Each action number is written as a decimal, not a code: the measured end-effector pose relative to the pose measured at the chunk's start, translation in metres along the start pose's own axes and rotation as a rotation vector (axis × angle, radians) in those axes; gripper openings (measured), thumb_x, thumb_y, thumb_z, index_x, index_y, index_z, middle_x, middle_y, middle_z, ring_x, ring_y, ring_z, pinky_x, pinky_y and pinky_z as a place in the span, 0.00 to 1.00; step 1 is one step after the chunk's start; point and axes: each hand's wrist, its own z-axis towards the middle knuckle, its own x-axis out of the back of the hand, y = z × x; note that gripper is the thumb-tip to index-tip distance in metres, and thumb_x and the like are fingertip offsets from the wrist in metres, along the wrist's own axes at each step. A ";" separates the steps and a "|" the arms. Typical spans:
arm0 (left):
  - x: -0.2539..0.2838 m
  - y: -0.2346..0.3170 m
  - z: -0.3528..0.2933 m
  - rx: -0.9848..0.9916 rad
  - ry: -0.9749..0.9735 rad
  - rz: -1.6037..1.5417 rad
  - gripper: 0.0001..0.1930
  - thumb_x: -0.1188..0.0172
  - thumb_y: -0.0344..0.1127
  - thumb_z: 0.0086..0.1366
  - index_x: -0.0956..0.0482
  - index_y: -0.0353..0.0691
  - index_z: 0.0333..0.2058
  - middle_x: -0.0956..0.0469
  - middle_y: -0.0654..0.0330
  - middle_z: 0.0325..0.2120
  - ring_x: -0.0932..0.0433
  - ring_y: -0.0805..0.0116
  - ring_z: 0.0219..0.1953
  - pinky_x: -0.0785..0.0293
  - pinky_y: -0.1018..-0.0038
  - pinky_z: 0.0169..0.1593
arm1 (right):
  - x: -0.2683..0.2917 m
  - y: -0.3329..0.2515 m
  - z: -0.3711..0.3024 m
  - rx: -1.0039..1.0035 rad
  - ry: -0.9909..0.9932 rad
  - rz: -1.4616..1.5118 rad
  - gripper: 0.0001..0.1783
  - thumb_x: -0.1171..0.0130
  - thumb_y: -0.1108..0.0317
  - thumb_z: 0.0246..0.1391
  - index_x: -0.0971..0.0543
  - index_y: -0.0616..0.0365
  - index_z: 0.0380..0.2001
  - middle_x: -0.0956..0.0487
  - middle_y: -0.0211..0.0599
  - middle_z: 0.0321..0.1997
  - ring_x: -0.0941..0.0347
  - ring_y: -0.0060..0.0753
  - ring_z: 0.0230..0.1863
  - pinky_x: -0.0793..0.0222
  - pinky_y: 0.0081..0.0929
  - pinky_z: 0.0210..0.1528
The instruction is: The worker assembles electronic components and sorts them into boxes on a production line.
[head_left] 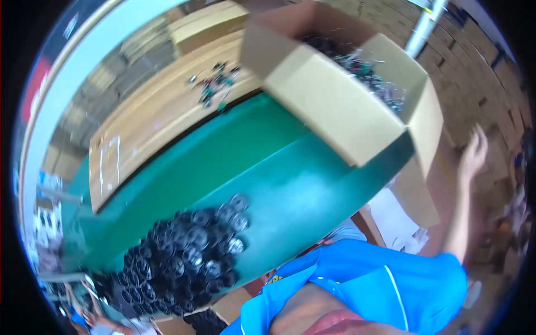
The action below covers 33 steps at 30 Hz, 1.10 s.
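My right hand (474, 152) is held out at the far right, past the open carton's side, on a bare outstretched arm. Its fingers look loosely extended, slightly blurred, and I see nothing in them. Nearest to it stands a large open cardboard box (329, 106), tilted in the picture. Inside lie many small parts (363, 70) with metallic pins and bits of green and black. A heap of black round plastic parts (184, 259) is spread over the near left of the green table (279, 190). My left hand does not show.
A long brown cardboard piece (162, 111) lies along the table's far side, with a small cluster of mixed parts (215, 84) on it. Stacked cartons (469, 61) fill the background. At lower left another person's arms (92, 312) show.
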 end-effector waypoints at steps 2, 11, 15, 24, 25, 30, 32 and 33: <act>-0.054 0.078 0.018 0.055 -0.043 0.146 0.23 0.41 0.41 0.69 0.27 0.39 0.60 0.28 0.51 0.59 0.28 0.56 0.59 0.34 0.62 0.64 | -0.045 -0.038 0.051 0.067 -0.216 -0.062 0.16 0.50 0.67 0.66 0.23 0.54 0.55 0.22 0.38 0.55 0.26 0.33 0.56 0.31 0.29 0.60; -0.315 0.463 0.045 -0.536 0.264 0.547 0.18 0.41 0.36 0.67 0.23 0.38 0.54 0.23 0.55 0.52 0.24 0.60 0.54 0.30 0.66 0.60 | -0.404 0.082 0.133 -0.075 -1.525 -0.094 0.39 0.45 0.39 0.59 0.31 0.53 0.65 0.23 0.41 0.60 0.23 0.43 0.56 0.30 0.41 0.62; -0.330 0.606 0.192 -0.659 0.560 0.441 0.28 0.48 0.50 0.72 0.30 0.33 0.61 0.27 0.48 0.57 0.27 0.60 0.59 0.36 0.69 0.66 | -0.466 0.105 0.089 -0.096 -1.556 0.067 0.60 0.49 0.22 0.49 0.41 0.61 0.70 0.42 0.50 0.74 0.44 0.55 0.73 0.41 0.56 0.69; -0.190 0.531 0.416 0.169 1.149 0.492 0.46 0.60 0.70 0.63 0.42 0.33 0.66 0.46 0.39 0.67 0.47 0.40 0.68 0.50 0.49 0.68 | -0.437 0.065 0.098 -0.252 -1.756 0.055 0.67 0.46 0.18 0.41 0.49 0.55 0.73 0.49 0.48 0.77 0.49 0.55 0.74 0.46 0.57 0.72; -0.170 0.514 0.430 0.253 1.226 0.489 0.48 0.61 0.72 0.62 0.43 0.34 0.67 0.50 0.38 0.68 0.50 0.37 0.69 0.52 0.46 0.69 | -0.436 0.060 0.099 -0.236 -1.799 0.068 0.68 0.46 0.18 0.41 0.50 0.53 0.74 0.50 0.47 0.77 0.49 0.54 0.75 0.47 0.57 0.72; -0.185 0.527 0.445 0.230 1.203 0.439 0.51 0.58 0.76 0.59 0.45 0.42 0.70 0.54 0.41 0.70 0.55 0.38 0.71 0.54 0.43 0.69 | -0.454 0.088 0.083 -0.193 -1.714 0.082 0.70 0.43 0.18 0.39 0.54 0.51 0.74 0.55 0.46 0.78 0.51 0.55 0.75 0.47 0.63 0.71; -0.184 0.525 0.438 0.248 1.133 0.428 0.55 0.55 0.79 0.55 0.43 0.38 0.68 0.51 0.42 0.70 0.53 0.39 0.71 0.55 0.42 0.69 | -0.458 0.088 0.089 -0.262 -1.785 0.114 0.72 0.40 0.19 0.36 0.54 0.55 0.74 0.56 0.47 0.79 0.61 0.50 0.78 0.55 0.55 0.75; -0.181 0.525 0.430 0.254 1.160 0.396 0.55 0.55 0.79 0.55 0.43 0.38 0.68 0.51 0.42 0.70 0.53 0.39 0.71 0.55 0.42 0.69 | -0.456 0.081 0.093 -0.221 -1.805 0.115 0.72 0.40 0.19 0.36 0.54 0.55 0.74 0.56 0.47 0.79 0.61 0.50 0.78 0.55 0.55 0.75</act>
